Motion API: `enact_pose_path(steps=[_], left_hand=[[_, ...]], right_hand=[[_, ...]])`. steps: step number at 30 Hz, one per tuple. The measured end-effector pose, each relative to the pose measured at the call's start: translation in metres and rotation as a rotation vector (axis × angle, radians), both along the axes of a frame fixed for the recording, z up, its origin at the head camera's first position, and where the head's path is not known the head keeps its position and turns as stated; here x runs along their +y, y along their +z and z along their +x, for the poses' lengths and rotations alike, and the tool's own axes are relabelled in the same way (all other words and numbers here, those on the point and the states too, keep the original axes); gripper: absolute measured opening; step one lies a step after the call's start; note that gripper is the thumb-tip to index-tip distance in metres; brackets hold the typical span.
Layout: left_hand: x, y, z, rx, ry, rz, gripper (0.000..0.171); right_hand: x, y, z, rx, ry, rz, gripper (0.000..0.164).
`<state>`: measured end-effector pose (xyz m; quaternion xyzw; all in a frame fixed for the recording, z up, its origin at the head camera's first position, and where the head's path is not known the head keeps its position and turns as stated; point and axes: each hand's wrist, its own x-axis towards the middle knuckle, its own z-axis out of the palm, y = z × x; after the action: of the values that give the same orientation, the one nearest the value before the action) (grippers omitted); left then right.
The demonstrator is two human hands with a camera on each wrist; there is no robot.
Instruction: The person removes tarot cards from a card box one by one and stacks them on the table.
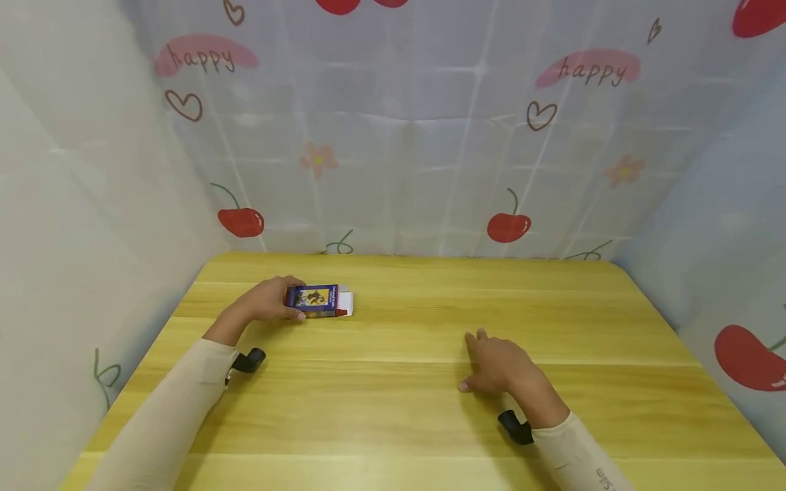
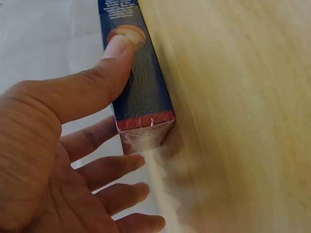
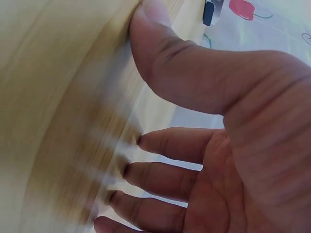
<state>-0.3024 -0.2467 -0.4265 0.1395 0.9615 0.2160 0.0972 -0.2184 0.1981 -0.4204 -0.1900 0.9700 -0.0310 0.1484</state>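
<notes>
A small dark blue card box (image 1: pixel 316 300) with a yellow picture on top lies on the wooden table, toward its back left. At its right end a white flap (image 1: pixel 346 303) sticks out, opened. My left hand (image 1: pixel 270 300) pinches the box by its left end, with the thumb on the near side. In the left wrist view, the thumb presses the blue side of the card box (image 2: pixel 143 87), whose end looks red-edged and shiny; the lower fingers extend past it. My right hand (image 1: pixel 500 365), holding nothing, rests fingertips at the tabletop right of centre, its fingers loosely extended.
The yellow wood-grain table (image 1: pixel 381 409) reaches back to a white curtain (image 1: pixel 393 184) printed with cherries, hearts and the word "happy". Pale sheets also hang at the left and right sides. Black cameras (image 1: pixel 248 360) are strapped at both wrists.
</notes>
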Motion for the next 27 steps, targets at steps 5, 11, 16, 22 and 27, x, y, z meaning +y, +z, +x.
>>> enact_pose_path(steps=[5,11,16,22,27], left_hand=[[0.002,-0.005,-0.003,0.029,0.032,0.083,0.072],[0.011,-0.008,-0.003,0.073,0.070,0.166,0.074],[0.016,-0.005,-0.002,0.078,0.110,0.254,0.076],[0.019,0.001,-0.002,0.038,0.152,0.398,0.083],[0.021,0.006,-0.001,0.033,0.140,0.500,0.078]], right_hand=[[0.001,-0.001,0.001,0.009,-0.004,-0.014,0.094],[0.003,-0.002,0.001,0.009,-0.013,-0.017,0.092],[0.001,-0.002,0.001,-0.005,-0.022,-0.027,0.091],[0.001,-0.001,0.002,-0.006,-0.026,-0.015,0.092],[0.001,0.001,0.001,-0.001,-0.015,-0.006,0.092]])
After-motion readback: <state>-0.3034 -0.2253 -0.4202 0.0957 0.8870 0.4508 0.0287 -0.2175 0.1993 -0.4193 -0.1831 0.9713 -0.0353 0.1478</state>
